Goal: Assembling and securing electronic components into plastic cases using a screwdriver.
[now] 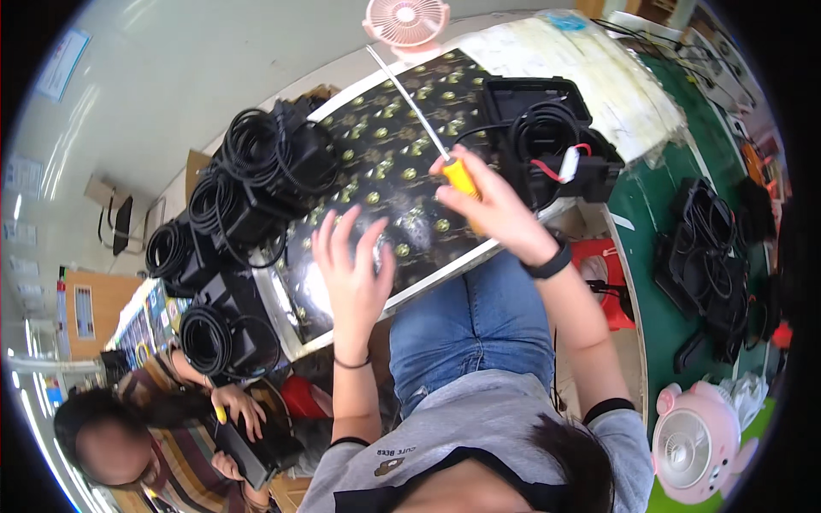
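My right hand point(487, 201) is closed round the yellow handle of a long screwdriver point(413, 104), whose metal shaft points up and away to the left. Over the patterned dark tabletop point(402, 128), my left hand point(351, 261) is held with its fingers spread and nothing in them. Just right of the screwdriver stands an opened black case point(534, 94) with a coiled black cable point(547, 128) in it. Red wires with a white connector point(569, 164) stick out of that case. What lies beneath my left palm is hidden.
Several black boxes with coiled cables point(256, 154) are heaped on the left. A pink fan point(406, 21) stands at the far edge, another pink fan point(697, 445) at lower right. More black cases point(705, 256) lie on the green surface. A co-worker point(171, 427) holds a black part at lower left.
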Motion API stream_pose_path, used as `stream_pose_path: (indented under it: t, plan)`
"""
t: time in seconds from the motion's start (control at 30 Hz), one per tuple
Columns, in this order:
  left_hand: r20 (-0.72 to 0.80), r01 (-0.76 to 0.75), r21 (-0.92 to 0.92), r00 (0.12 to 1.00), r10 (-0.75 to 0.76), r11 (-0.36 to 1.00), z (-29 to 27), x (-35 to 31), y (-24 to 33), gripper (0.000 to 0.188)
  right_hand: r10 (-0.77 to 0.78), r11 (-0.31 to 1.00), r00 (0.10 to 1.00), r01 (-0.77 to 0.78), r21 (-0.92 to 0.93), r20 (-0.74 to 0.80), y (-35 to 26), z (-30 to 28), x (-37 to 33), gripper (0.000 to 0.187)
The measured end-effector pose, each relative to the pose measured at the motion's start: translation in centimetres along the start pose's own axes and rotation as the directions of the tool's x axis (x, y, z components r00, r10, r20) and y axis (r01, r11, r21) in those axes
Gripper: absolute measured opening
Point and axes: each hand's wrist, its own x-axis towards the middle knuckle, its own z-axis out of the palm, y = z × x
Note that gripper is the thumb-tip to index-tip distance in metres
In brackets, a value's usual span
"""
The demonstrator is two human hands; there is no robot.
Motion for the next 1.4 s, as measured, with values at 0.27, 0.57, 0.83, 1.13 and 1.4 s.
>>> stream_pose_path:
  t: [0.27,0.57,0.83,1.13,1.4]
  plan:
    - [-0.049,-0.130,-0.299,0.991,0.121,0.946,2.3,3.3,3.8,0.043,-0.077,0.822,0.995,0.100,0.561,-0.065,-7.9,-0.1,-8.2,0.035]
    - [-0.010,-0.249,-0.381,0.964,0.265,0.890,6.0,3.8,7.7,0.049,0.074,0.997,0.616,-0.058,0.048,-0.784,1.4,-8.5,-8.0,0.029]
    - [0.209,-0.275,-0.630,0.841,0.499,0.726,0.7,1.3,5.7,0.068,0.242,0.970,0.797,-0.208,0.125,-0.554,3.2,-7.3,-10.0,0.041]
    - [0.191,-0.141,-0.369,0.956,0.224,0.919,2.6,5.8,5.5,0.082,0.241,0.970,0.833,-0.186,0.158,-0.498,2.6,-4.3,-9.6,0.045]
    - [-0.559,-0.100,-0.332,0.822,-0.110,0.938,2.5,1.1,2.4,0.062,0.215,0.976,0.855,-0.177,0.123,-0.472,2.6,-4.1,-9.9,0.046]
